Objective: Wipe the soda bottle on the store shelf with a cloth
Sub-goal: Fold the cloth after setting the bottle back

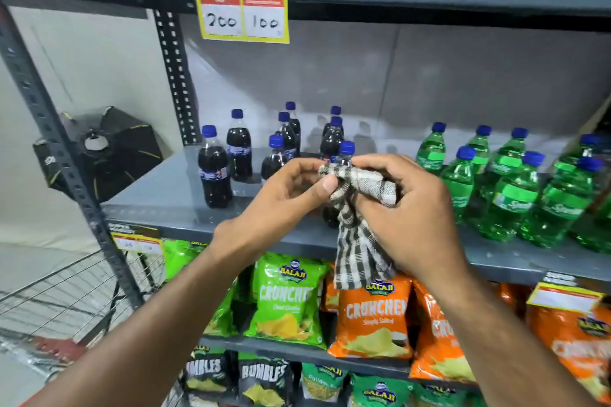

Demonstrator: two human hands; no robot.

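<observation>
Both hands up in front of the mid shelf [172,195], working one dark soda bottle [346,150] w/ blue cap. Bottle sits between the two hands & mostly hidden: only cap, neck and a bit of dark lower body under the hands show. Can't tell if its base is on the shelf or lifted.

Right hand [406,208] curled closed round the checked cloth [357,235], bunching it against the bottle's upper body; cloth's loose end hangs down below the hand, in front of the shelf edge. Left hand [281,198] partly closed, thumb & fingertips pinching the cloth's top edge just beside the bottle neck, touching the right hand's fingers.

Other dark cola bottles [214,172] stand upright to the left and behind, apart from the hands. Green soda bottles [509,195] grouped at right, near the right hand but not touching. Snack bags [287,301] on lower shelves. Price tag [243,0] reading 200 / 100 hangs from upper shelf.
</observation>
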